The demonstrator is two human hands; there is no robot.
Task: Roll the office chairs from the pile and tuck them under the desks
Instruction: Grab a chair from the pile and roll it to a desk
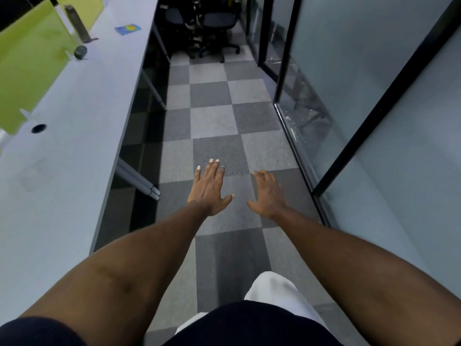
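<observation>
Office chairs [214,26] (black, bunched together) stand at the far end of the aisle, past the long white desk [74,126] on the left. Both arms reach forward over the checkered carpet [212,126]. The left grip [210,189] is spread flat and the right grip [268,196] loosely curled, both empty and well apart from the chairs.

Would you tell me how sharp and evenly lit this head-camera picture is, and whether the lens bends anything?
Head view: the wide lens bows the desk edge and the door frame; the far chairs sit in dim shade and look soft; the right hand is smeared by blur, the left hand crisper; the glass wall carries faint reflections low down.
</observation>
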